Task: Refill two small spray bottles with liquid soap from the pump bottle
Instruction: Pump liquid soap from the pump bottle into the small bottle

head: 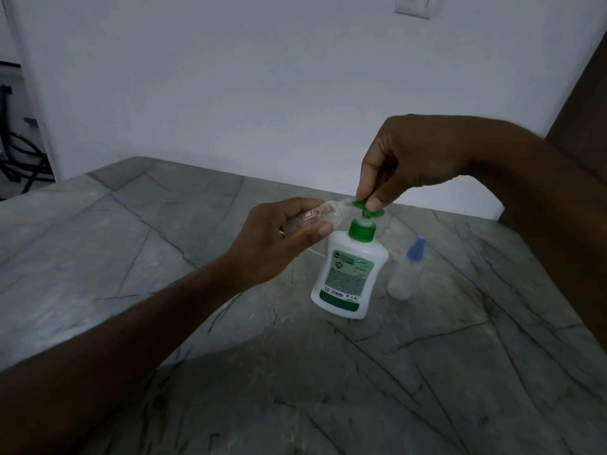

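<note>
Broadly, the grey veined stone desk (164, 241) carries the white plastic pump bottle with green collar (349, 274), upright beside a capped frosted spray bottle with blue top (405, 274). The right hand (414, 159) pinches the green pump head (368, 208); the left hand (279, 238) grips a clear uncapped spray bottle (322, 215), tilted, its mouth at the spout. A hard press could miss that narrow mouth, spill soap, or tip the unsteadied pump bottle

A home, most likely: grey veined stone desk (164, 241), plain white wall (230, 77) with a light switch (413, 6), household soap bottle (349, 274).
</note>
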